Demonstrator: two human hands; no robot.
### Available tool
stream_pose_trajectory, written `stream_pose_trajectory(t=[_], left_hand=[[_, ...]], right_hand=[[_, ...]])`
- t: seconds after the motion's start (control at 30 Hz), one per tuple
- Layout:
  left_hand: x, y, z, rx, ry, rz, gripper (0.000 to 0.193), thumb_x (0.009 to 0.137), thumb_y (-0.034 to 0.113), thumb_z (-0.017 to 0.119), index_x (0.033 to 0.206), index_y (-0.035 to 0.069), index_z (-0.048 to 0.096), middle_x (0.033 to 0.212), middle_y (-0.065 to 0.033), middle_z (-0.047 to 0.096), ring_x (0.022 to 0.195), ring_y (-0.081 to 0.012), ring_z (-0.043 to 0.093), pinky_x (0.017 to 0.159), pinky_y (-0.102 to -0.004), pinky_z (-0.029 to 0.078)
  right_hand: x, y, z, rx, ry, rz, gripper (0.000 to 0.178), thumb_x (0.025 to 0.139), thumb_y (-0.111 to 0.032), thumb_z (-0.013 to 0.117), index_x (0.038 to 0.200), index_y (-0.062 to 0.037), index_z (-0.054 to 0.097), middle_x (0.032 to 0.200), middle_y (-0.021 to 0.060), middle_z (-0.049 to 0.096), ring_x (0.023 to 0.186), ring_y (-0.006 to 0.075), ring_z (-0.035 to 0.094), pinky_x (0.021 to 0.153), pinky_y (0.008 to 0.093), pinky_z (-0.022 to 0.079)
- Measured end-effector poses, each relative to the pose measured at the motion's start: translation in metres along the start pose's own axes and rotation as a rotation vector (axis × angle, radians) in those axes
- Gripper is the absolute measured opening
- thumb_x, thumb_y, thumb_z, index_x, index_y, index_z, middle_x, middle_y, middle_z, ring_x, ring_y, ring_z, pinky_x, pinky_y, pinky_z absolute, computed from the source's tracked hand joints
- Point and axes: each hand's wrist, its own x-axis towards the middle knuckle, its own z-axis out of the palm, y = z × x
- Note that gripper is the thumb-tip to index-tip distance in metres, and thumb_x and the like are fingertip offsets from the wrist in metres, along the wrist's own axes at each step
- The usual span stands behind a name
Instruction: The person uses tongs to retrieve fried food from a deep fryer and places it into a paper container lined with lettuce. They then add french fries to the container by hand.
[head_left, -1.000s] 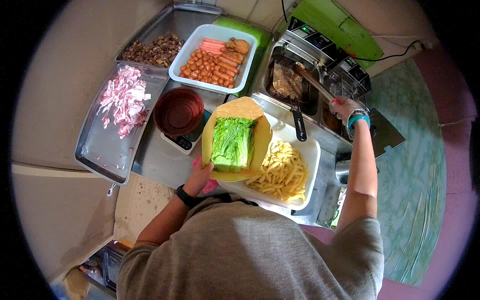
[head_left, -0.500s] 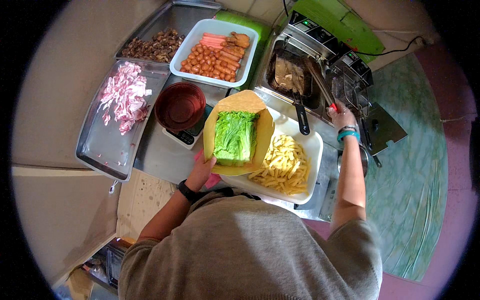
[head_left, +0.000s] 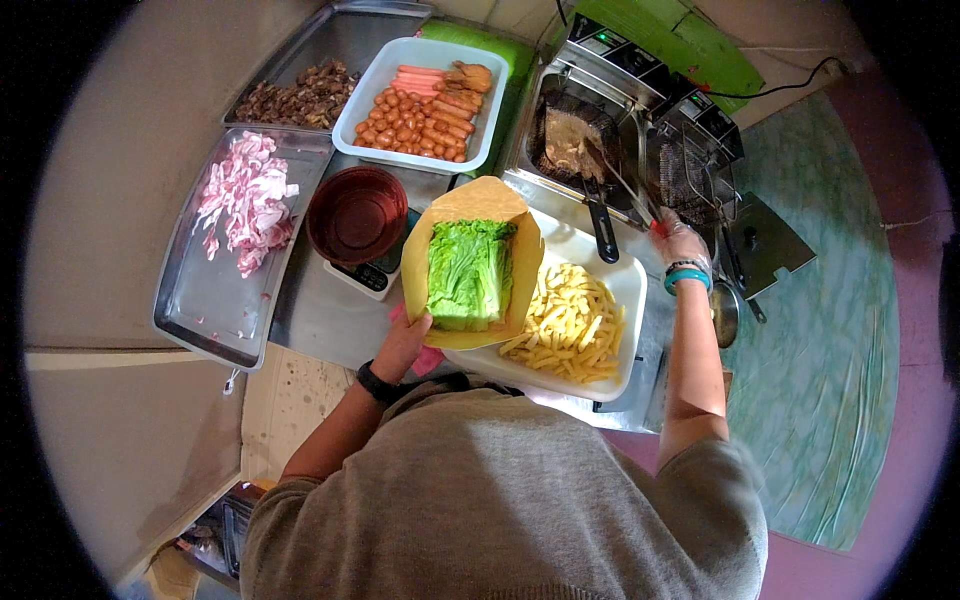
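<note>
My left hand [head_left: 402,345] is closed on the near-left edge of a brown paper food box [head_left: 490,198], tilted toward me. Green leaf lettuce [head_left: 470,275] lies flat inside it. My right hand [head_left: 684,246], in a thin clear glove, is closed round metal tongs [head_left: 632,195] with a red part by the fingers. Their tips reach into a black wire fryer basket [head_left: 610,125], at the pale brown piece of food [head_left: 568,138] in it. Whether the tips grip the piece I cannot tell. The basket's black handle [head_left: 602,232] points toward me.
French fries [head_left: 575,330] fill part of a white tray [head_left: 636,290] beside the box. Left of it, a dark red bowl [head_left: 358,215] sits on a kitchen scale [head_left: 365,278]. Beyond are a tub of sausages [head_left: 415,120], sliced raw meat [head_left: 250,195] and browned meat pieces [head_left: 300,95]. A second fryer basket [head_left: 685,170] stands right.
The tongs have swung down and left, so their tips now reach the food in the basket. My right hand has shifted slightly nearer. My left hand keeps holding the paper box.
</note>
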Motion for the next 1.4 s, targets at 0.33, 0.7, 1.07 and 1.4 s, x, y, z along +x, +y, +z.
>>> stream_pose_trajectory(t=[0.33,0.7,1.07,1.4], left_hand=[[0.002,-0.001,-0.001,-0.060,0.015,0.000,0.035,0.089,0.013,0.041,0.120,-0.005,0.039,0.111,-0.0091,0.051,0.099,-0.0159,0.048,0.086,-0.0292,0.039],[0.003,-0.003,-0.006,-0.001,-0.015,-0.048,0.037,0.089,0.014,0.043,0.121,-0.004,0.038,0.113,-0.0084,0.049,0.101,-0.0156,0.046,0.087,-0.0286,0.038],[0.000,-0.001,-0.002,-0.013,0.024,-0.061,0.033,0.089,0.015,0.043,0.117,-0.003,0.042,0.105,-0.0058,0.052,0.095,-0.0135,0.048,0.082,-0.0288,0.040],[0.000,0.016,0.004,-0.060,0.023,-0.033,0.030,0.089,0.012,0.045,0.114,-0.003,0.045,0.102,-0.0058,0.054,0.090,-0.0138,0.051,0.079,-0.0275,0.043]], right_hand=[[-0.004,0.014,0.011,0.196,0.223,-0.082,0.046,0.075,-0.036,0.059,0.119,-0.0277,0.048,0.103,0.0108,0.060,0.092,0.0320,0.058,0.078,0.0409,0.047],[-0.021,0.001,0.000,0.135,0.053,0.066,0.043,0.078,-0.035,0.057,0.119,-0.0227,0.049,0.106,0.0134,0.059,0.096,0.0318,0.056,0.082,0.0401,0.045],[0.021,0.065,-0.054,0.100,0.213,0.219,0.030,0.081,-0.033,0.054,0.105,-0.0141,0.058,0.093,0.0143,0.063,0.083,0.0311,0.060,0.073,0.0392,0.047],[0.035,0.028,-0.098,-0.166,0.146,0.373,0.044,0.080,-0.046,0.050,0.103,-0.0105,0.062,0.112,0.0115,0.057,0.104,0.0283,0.053,0.086,0.0371,0.043]])
